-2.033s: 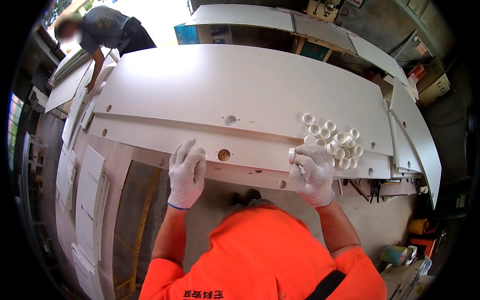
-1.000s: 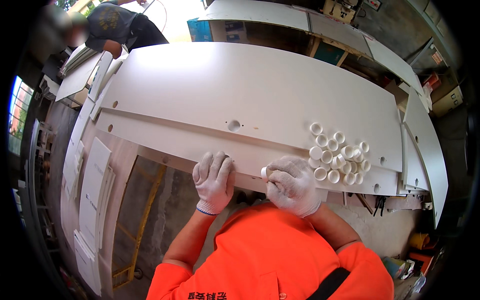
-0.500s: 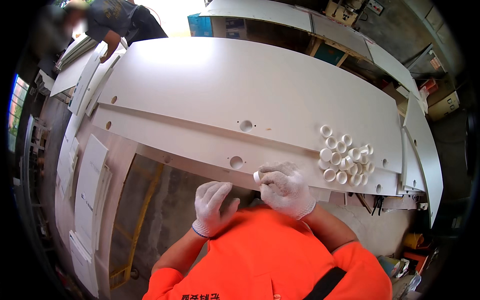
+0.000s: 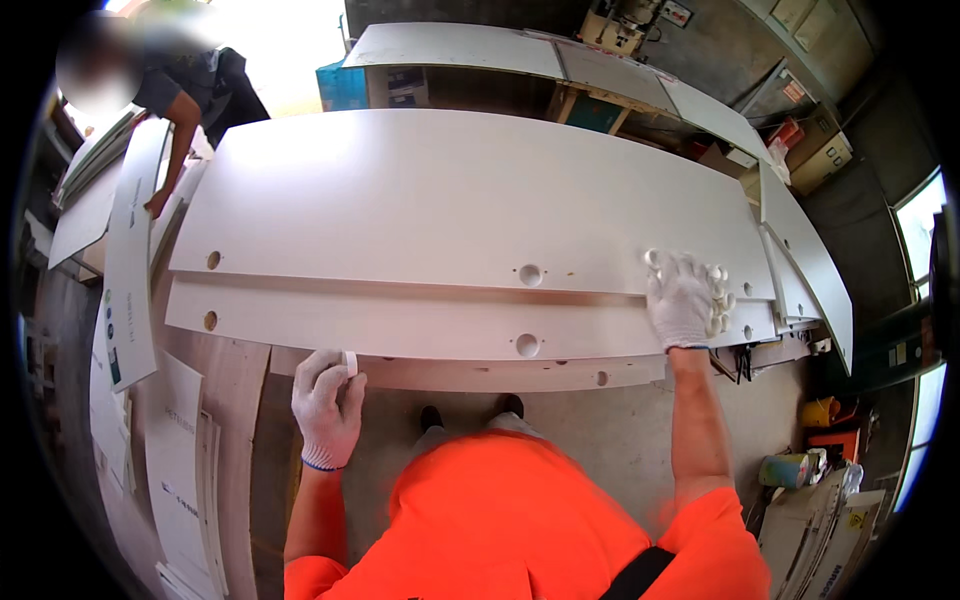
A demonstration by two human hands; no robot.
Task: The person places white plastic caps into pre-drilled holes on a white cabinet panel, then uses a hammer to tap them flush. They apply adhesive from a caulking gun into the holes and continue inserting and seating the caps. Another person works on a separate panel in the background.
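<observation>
White ring now in left hand; right hand moved over rings.

The upper board overlapped the far part of the lower board; caps lay on both at the right, partly under the right hand; another cap sat in the left hand, near left; a bench stood far behind, a worker far left

Right fingers now over caps
</observation>
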